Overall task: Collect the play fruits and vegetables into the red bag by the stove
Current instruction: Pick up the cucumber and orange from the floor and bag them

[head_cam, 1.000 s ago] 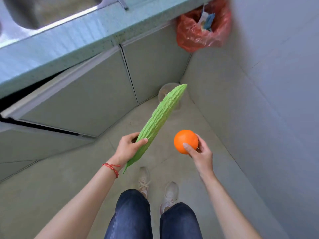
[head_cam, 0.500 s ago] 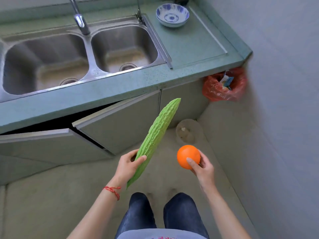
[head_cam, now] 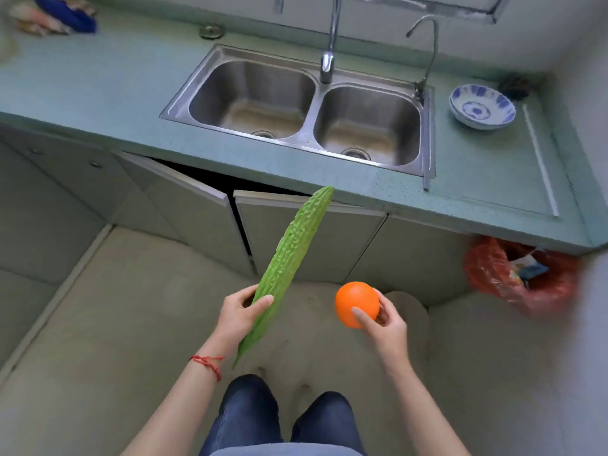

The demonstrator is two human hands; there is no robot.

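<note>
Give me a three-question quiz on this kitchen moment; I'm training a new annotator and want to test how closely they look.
1. True or false: the left hand grips the bitter gourd near its lower end.
2. What does the right hand hold? A) a tomato B) an orange C) a lemon
3. Fill in: the blue-and-white bowl sits on the counter to the ___ of the double sink.

Key: 1 true; 2 B, the orange; 3 right.
</note>
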